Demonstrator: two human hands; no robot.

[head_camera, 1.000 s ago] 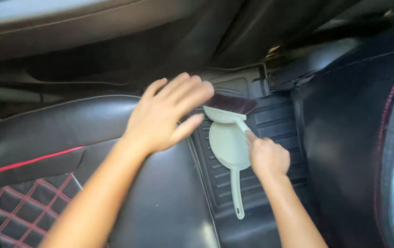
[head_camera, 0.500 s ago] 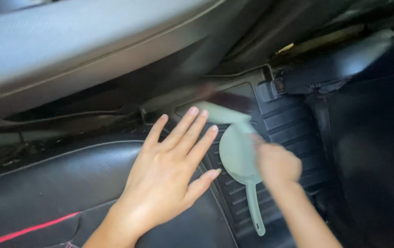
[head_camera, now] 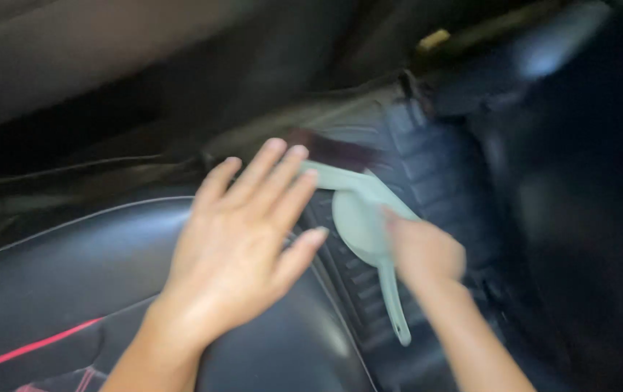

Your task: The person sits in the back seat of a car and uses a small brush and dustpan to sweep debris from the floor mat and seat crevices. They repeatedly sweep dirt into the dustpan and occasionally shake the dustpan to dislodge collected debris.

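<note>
R hand [head_camera: 424, 254] is closed on a pale green dustpan [head_camera: 358, 218] low in the car footwell, fingers clamped where the round pan body meets its handle. The frame is blurred, so the exact grip isn't clear. The pan's long axis runs from its wide lip at upper L, just under a dark strip that may be brush bristles [head_camera: 337, 151], down to the thin handle tip [head_camera: 400, 335] at lower R, toward the person. It lies on the black ribbed floor mat [head_camera: 442, 174], directly under and just L of the R fingers.

L hand [head_camera: 235, 250] is flat, fingers apart and extended, palm down on the black leather seat [head_camera: 72, 268] w/ a red stripe. Its fingertips reach the seat edge, just beside the pan lip, maybe touching. R hand is the nearer one.

Containers: only the dustpan; can't tell if anything's in it.
</note>
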